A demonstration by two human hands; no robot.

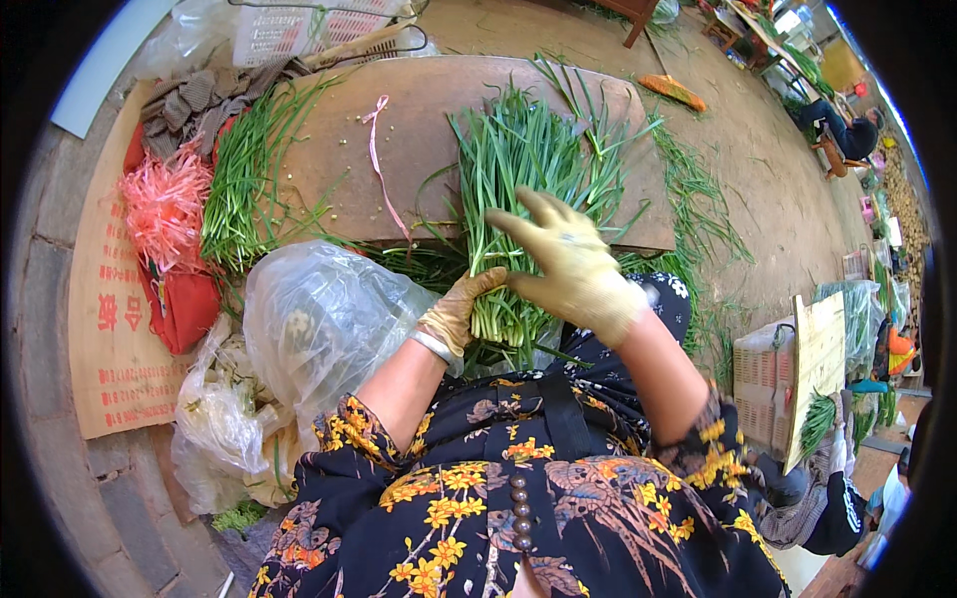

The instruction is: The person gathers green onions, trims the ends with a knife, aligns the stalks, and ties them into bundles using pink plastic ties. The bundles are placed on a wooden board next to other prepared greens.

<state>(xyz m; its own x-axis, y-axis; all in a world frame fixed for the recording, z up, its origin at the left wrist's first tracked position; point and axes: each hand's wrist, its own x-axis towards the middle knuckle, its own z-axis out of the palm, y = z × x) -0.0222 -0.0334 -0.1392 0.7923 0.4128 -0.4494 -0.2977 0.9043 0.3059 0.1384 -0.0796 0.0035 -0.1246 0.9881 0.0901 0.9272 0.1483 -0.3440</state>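
Note:
A large bunch of green chives (516,164) lies over the near edge of a brown board table (336,149), its pale cut stem ends towards me. My left hand (465,303), in a yellowish glove, grips the stems from the left side. Above the bunch's right side is my right hand (572,261), in a pale yellow knit glove, its fingers spread and slightly blurred. A pink plastic strip (377,164) lies on the board left of the bunch. Loose chives (594,134) lie at the board's right, and a smaller pile (239,187) is at its left end.
Pink shredded ties (166,209) sit on red cloth at the left, beside a printed cardboard sheet (119,314). Clear plastic (321,299) covers my left knee. Chives litter the floor at the right, near a crate (762,381) and wooden board (816,366). Other people sit farther right.

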